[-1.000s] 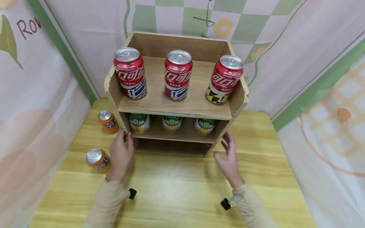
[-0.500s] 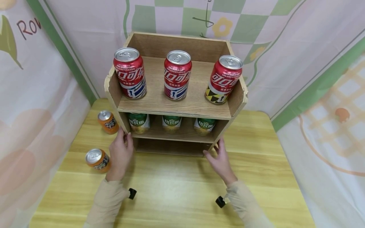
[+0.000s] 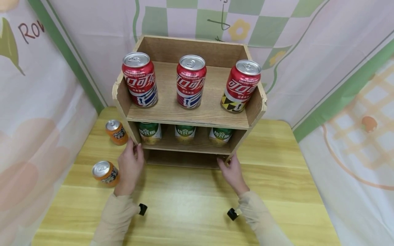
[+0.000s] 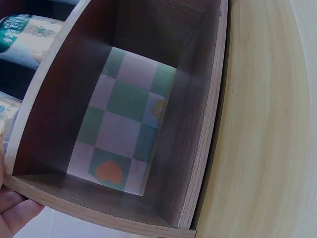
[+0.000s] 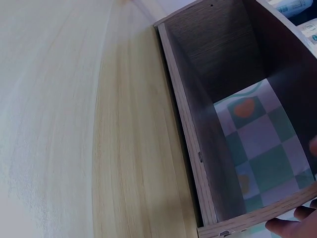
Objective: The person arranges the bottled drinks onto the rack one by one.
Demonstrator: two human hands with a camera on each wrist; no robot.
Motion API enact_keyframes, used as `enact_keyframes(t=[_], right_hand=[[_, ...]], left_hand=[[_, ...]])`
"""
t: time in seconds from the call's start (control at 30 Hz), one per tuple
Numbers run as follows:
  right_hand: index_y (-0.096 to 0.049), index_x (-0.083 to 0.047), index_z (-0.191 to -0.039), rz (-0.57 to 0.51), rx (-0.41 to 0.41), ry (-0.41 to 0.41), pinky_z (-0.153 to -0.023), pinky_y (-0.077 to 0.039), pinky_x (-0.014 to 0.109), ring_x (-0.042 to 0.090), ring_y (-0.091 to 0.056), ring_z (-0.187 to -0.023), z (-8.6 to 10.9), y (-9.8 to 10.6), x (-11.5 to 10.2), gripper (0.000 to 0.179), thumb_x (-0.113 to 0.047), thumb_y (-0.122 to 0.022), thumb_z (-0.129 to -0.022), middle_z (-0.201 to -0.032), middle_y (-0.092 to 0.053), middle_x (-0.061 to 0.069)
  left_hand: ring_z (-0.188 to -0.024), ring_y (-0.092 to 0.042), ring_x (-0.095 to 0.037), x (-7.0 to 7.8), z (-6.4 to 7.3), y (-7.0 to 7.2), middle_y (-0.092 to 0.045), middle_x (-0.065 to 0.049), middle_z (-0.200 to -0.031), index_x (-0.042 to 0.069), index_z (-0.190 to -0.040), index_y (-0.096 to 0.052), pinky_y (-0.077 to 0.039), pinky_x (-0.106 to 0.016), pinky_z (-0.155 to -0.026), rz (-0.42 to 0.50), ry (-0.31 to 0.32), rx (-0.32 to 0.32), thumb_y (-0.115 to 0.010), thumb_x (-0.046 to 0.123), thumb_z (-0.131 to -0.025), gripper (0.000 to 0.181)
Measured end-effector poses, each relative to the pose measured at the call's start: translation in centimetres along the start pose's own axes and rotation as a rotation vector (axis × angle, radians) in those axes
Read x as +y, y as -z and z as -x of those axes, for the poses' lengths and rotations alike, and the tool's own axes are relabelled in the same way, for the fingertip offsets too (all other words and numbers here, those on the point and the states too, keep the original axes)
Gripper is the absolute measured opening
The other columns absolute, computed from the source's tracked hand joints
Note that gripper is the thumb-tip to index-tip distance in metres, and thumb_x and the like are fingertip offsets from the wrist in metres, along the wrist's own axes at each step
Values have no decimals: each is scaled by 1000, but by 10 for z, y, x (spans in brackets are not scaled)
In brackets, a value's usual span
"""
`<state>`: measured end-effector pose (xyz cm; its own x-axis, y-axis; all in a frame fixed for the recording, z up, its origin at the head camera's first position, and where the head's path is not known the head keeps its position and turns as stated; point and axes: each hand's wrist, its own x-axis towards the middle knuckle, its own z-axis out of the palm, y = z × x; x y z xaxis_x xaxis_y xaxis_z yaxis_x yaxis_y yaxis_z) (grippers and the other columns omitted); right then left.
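A small three-tier wooden shelf (image 3: 212, 85) stands on the table in the head view. My left hand (image 3: 130, 167) grips its left side panel low down, thumb at the front edge. On the opposite side, my right hand (image 3: 233, 174) pinches the lower right panel, its thumb inside and its fingers mostly hidden behind the board. Three red cola cans, among them the middle can (image 3: 191, 82), stand on the top tier. Below them are three green-and-white cans, including the left one (image 3: 149, 133). Both wrist views show the bottom compartment (image 4: 193, 134) without cans, its back open to checked cloth.
Two orange soda cans, a rear one (image 3: 117, 132) and a front one (image 3: 105, 173), stand on the table left of the shelf, the front one close beside my left hand. Patterned cloth (image 3: 92, 51) hangs behind and at both sides of the wooden table (image 3: 184, 205).
My right hand has moved left from beside the shelf and taken hold of its lower right panel. The left hand keeps its grip; the shelf and cans look almost unmoved.
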<state>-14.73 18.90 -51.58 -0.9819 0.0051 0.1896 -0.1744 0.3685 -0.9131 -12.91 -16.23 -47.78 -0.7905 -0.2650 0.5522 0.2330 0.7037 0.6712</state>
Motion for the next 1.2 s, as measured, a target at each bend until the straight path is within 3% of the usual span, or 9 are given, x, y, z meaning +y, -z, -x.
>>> enact_keyframes(t=[0.17, 0.23, 0.4, 0.5, 0.77, 1.03, 1.2], right_hand=[[-47, 11, -133, -20, 40, -1, -108, -46, 59, 42, -53, -126, -1, -2, -3, 34, 5, -54, -100, -133, -56, 33], [-47, 13, -130, -16, 40, 1, -107, -47, 58, 43, -53, -125, 1, -2, -16, 30, 7, -50, -101, -132, -55, 35], [-47, 17, -124, -8, 31, -7, -108, -46, 57, 47, -51, -127, 7, 1, -44, 24, 9, -46, -101, -132, -54, 38], [-46, 18, -126, -19, 25, -13, -110, -44, 57, 48, -50, -129, 7, 1, -45, 27, 9, -45, -101, -133, -53, 39], [-44, 13, -136, -60, 28, -7, -114, -40, 55, 43, -47, -134, 0, -2, -5, 33, 6, -44, -104, -140, -51, 35], [-42, 14, -137, -72, 21, -3, -113, -41, 57, 45, -47, -134, -1, -3, -2, 34, 7, -43, -103, -141, -50, 36], [-42, 13, -138, -62, 15, -14, -114, -40, 58, 45, -46, -135, -1, -2, -1, 35, 6, -42, -104, -142, -49, 36]], left_hand=[[-78, -70, -45, 0, 0, 1, -70, -29, -92, -7, -110, -59, -61, -58, -65, 2, 4, 1, -60, 3, -99, 15], [-80, -70, -45, 0, 0, 1, -70, -30, -93, -8, -111, -59, -61, -58, -66, 4, 8, -1, -59, 3, -99, 15], [-82, -70, -46, -1, 0, 0, -70, -30, -95, -8, -111, -59, -61, -58, -68, 10, 6, 1, -59, 2, -100, 15], [-83, -70, -47, -1, 1, 0, -70, -31, -96, -8, -111, -59, -61, -58, -70, 17, 3, 4, -59, 1, -100, 15], [-90, -70, -46, -1, 1, 2, -70, -31, -103, -6, -116, -59, -62, -58, -76, 29, 19, -36, -57, 5, -102, 18], [-92, -71, -44, -1, 0, 13, -70, -29, -104, -5, -119, -59, -63, -54, -75, 33, 23, -152, -57, 12, -104, 23], [-96, -71, -43, -2, 6, 20, -70, -27, -113, -5, -131, -58, -64, -53, -76, 37, 33, -183, -55, 14, -105, 32]])
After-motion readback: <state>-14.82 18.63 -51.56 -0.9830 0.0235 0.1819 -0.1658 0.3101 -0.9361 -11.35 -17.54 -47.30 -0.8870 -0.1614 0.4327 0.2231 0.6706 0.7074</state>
